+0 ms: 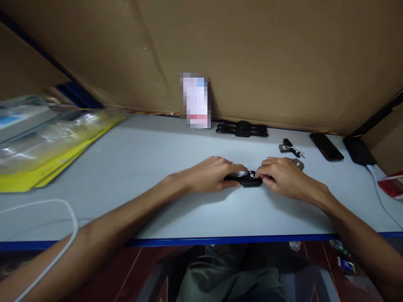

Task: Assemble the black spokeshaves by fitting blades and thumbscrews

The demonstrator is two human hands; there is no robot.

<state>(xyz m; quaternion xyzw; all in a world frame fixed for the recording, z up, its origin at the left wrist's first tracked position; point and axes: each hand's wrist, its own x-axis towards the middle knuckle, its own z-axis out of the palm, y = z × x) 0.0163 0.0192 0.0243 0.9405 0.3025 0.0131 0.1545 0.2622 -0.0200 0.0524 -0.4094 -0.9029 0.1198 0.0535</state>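
Note:
Both hands are at a small black plastic piece (252,183) with a squarish middle, lying on the grey-white tabletop (201,216). My left hand (217,174) pinches its left arm between thumb and fingers. On the other side my right hand (277,176) grips the right end, its thumb and forefinger close to a small silvery part (251,174) in the middle. The fingers partly cover the piece. Behind the right hand lies a flat grey-brown plate (297,163), partly hidden. Similar black pieces with long arms (242,128) are stacked near the back wall.
Small metal and black parts (291,147) lie right of centre. A dark phone (326,147) and a black box (359,151) with a white cable are at right. Yellow-edged clear plastic packs (59,151) fill the left. A blurred-out upright panel (197,100) leans against the cardboard wall (252,54).

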